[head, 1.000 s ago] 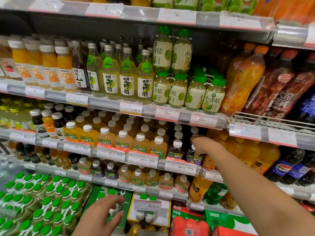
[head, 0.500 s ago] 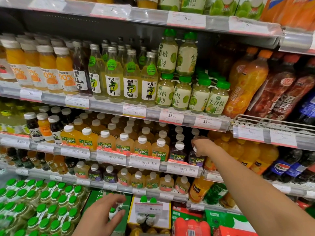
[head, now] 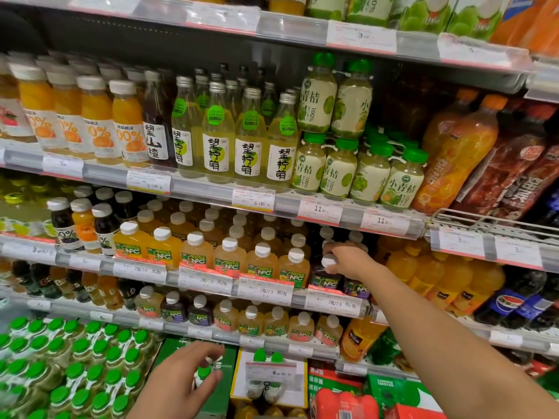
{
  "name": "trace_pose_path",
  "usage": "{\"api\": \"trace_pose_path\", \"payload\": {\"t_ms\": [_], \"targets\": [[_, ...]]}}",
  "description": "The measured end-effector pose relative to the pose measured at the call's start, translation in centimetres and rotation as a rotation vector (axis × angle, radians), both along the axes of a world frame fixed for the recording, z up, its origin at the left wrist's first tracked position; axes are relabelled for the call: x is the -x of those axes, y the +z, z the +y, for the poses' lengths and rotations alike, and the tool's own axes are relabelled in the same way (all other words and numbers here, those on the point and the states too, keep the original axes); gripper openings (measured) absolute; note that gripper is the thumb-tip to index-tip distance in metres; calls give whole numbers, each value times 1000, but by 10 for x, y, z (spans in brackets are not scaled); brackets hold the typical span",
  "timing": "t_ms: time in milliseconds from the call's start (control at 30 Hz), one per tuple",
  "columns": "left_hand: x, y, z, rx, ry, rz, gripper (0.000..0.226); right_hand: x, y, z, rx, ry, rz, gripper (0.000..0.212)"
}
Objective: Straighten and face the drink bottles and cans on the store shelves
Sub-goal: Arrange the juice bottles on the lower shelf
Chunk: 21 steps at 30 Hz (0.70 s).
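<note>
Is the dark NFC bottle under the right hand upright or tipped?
Upright, it seems: the dark NFC bottle has its white cap on top and label level with its neighbours. The right hand grips the cap.

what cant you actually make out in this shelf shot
Head view only:
- Dark NFC bottle: the right hand covers its shoulder, and whether the fingers grip its white cap is unclear.
- Second dark NFC bottle: its cap and upper body are hidden by the same hand.
- Price tags: small print is blurred.
- Left hand: its wrist is cut off by the bottom edge.
</note>
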State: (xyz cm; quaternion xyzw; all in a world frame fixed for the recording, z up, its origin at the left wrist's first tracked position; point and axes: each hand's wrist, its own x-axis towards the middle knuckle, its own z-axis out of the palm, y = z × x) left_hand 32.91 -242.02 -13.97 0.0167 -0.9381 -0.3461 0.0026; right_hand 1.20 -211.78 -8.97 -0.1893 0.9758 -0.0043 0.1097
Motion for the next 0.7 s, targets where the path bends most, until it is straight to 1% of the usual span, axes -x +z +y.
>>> {"api": "trace_pose_path", "payload": {"t_ms": [167,333,433,500,567,633,700], "targets": [[-2,-1,-5,7,14,-16,25,-1,4,-2,-33,10,-6,50],[-1,0,-8,-1,10,-28,26,-5,4,-12,-53,-15,2,57],[0,-2,-14,-15,9,-26,26,-10,6,-25,-52,-37,99,49],[3,-3,-19,-13,4,-32,25,-15,9,-39,-50,-9,178,41],[6,-3,-24,-2,6,-25,24,-19,10,-55,-22,27,209,37],[12,-2,-30,12,17,-15,26,-22,10,-72,36,49,183,37],[22,2,-39,40,13,17,27,-23,6,-87,31,66,133,41]]}}
